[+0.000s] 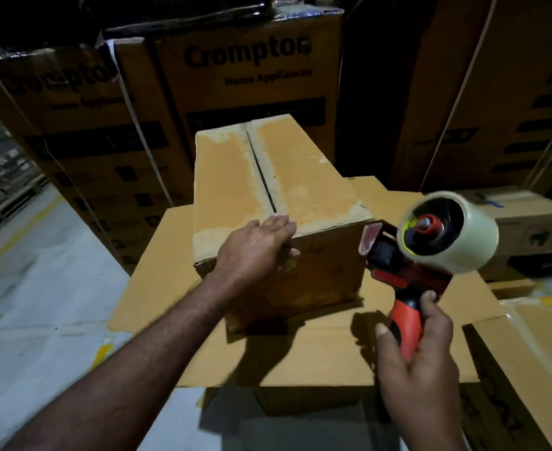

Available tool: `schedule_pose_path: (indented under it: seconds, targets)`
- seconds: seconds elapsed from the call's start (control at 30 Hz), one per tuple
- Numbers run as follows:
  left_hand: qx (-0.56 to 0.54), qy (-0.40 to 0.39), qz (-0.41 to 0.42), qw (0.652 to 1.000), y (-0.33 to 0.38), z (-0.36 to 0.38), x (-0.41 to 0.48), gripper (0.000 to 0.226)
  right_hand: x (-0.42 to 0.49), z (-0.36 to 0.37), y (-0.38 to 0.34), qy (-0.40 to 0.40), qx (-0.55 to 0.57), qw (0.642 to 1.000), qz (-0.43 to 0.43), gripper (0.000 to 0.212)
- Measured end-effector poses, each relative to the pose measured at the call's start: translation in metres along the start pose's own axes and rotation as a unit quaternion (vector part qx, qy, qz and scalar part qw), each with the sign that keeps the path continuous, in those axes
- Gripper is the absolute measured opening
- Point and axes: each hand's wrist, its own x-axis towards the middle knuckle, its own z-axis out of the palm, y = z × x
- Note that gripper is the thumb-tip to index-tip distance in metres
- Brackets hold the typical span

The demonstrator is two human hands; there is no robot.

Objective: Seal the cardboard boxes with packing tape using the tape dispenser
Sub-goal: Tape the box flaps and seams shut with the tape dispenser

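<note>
Left hand (255,249) lies flat-fingered on the near top edge of one small brown cardboard box (235,177); right hand (421,362) grips one red-and-black tape dispenser (408,281) carrying one clear tape roll (473,232), just right of the box; box stands on flat tan cardboard (300,353); two printed brown cartons (248,76) behind.

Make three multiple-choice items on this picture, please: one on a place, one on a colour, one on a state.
1. Where does the left hand rest?
A. on the near top edge of the small box
B. on the tape roll
C. on the floor

2. What colour is the handle of the tape dispenser?
A. blue
B. red and black
C. green

3. What does the right hand do?
A. hangs empty
B. presses the box
C. grips the dispenser's handle

Answers: 1 A, its fingers lie on the box's top; 2 B, the grip shows red with black; 3 C, its fingers curl round the handle.
</note>
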Motion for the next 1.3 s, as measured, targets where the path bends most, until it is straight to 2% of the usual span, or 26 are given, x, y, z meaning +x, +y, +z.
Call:
schedule_pose_path:
  seconds: [0.2,0.3,0.33,0.37,0.43,0.5,0.6,0.67,0.83,1.0,1.1,1.13,1.17,1.23,1.3]
  targets:
    - [-0.043,-0.018,0.041,0.998,-0.059,-0.006,-0.030,0.061,0.035,-0.005,-0.050,-0.061,-0.010,0.989,-0.134,0.069]
    - [-0.014,0.027,0.108,0.994,-0.106,-0.004,-0.050,0.063,0.059,0.010,-0.074,-0.074,-0.032,0.978,-0.192,0.067]
    - [-0.011,0.040,0.108,0.993,-0.124,-0.001,-0.056,0.062,0.066,0.016,-0.081,-0.082,-0.035,0.974,-0.208,0.067]
    - [-0.022,0.054,0.089,0.994,-0.138,0.001,-0.063,0.059,0.072,0.024,-0.088,-0.091,-0.035,0.970,-0.221,0.067]
    - [-0.117,0.073,-0.006,0.990,-0.147,0.005,-0.079,0.054,0.082,0.041,-0.099,-0.121,-0.033,0.963,-0.239,0.067]
    - [-0.213,0.122,-0.123,0.961,-0.130,0.013,-0.083,0.058,0.091,0.064,-0.109,-0.161,-0.015,0.957,-0.241,0.069]
    - [-0.238,0.187,-0.297,0.906,-0.092,0.023,-0.070,0.052,0.107,0.102,-0.122,-0.240,0.006,0.944,-0.228,0.072]
    - [-0.267,0.213,-0.345,0.874,-0.080,0.034,-0.060,0.047,0.121,0.121,-0.129,-0.287,0.028,0.935,-0.207,0.072]
    - [-0.392,0.290,-0.258,0.834,-0.083,0.045,-0.060,0.041,0.132,0.133,-0.131,-0.370,0.074,0.915,-0.144,0.064]
    - [-0.425,0.276,-0.203,0.837,-0.105,0.048,-0.058,0.050,0.112,0.131,-0.121,-0.394,0.086,0.907,-0.121,0.063]
    - [-0.483,0.254,-0.180,0.818,-0.117,0.042,-0.053,0.042,0.101,0.122,-0.117,-0.375,0.143,0.908,-0.119,0.064]
    - [-0.490,0.235,-0.189,0.818,-0.122,0.037,-0.051,0.045,0.101,0.119,-0.116,-0.359,0.148,0.912,-0.129,0.066]
    - [-0.472,0.204,-0.203,0.833,-0.127,0.031,-0.048,0.050,0.103,0.116,-0.116,-0.340,0.145,0.919,-0.138,0.067]
    - [-0.356,0.091,-0.235,0.900,-0.137,0.015,-0.042,0.055,0.114,0.108,-0.115,-0.303,0.137,0.931,-0.151,0.070]
    - [-0.181,-0.035,-0.237,0.954,-0.136,-0.002,-0.033,0.055,0.130,0.100,-0.114,-0.270,0.141,0.941,-0.150,0.071]
